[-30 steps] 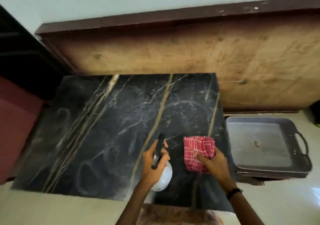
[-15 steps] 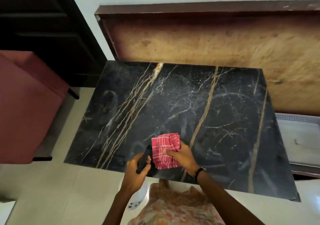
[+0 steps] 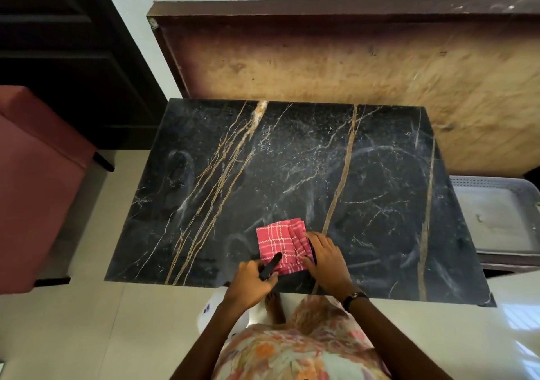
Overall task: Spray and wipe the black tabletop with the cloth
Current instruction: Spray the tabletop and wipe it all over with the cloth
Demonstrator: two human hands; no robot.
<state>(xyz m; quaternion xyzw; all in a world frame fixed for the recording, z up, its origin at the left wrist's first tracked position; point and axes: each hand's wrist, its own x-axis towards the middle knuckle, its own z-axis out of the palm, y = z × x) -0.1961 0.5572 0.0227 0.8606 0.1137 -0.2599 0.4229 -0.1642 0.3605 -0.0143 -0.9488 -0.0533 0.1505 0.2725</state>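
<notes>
Pressing the cloth [image 3: 280, 245] onto the tabletop [image 3: 292, 175], right hand [image 3: 327, 258].

Single head-worn view: looks steeply down and forward over the black surface [image 3: 292, 175] from its near edge, close above both hands, wall behind.

Black marble tabletop [image 3: 292, 175] – gold and white veins, pale smears. Folded red cloth [image 3: 279, 244] – white check lines. Spray bottle [image 3: 228, 318] – white body, black trigger. Brown worn wooden board [image 3: 336, 64] – dark rim. Grey plastic tray [image 3: 493, 216]. Dusty-red seat [image 3: 35, 181]. Floral garment [image 3: 295, 350] – orange, pink, cream.
</notes>
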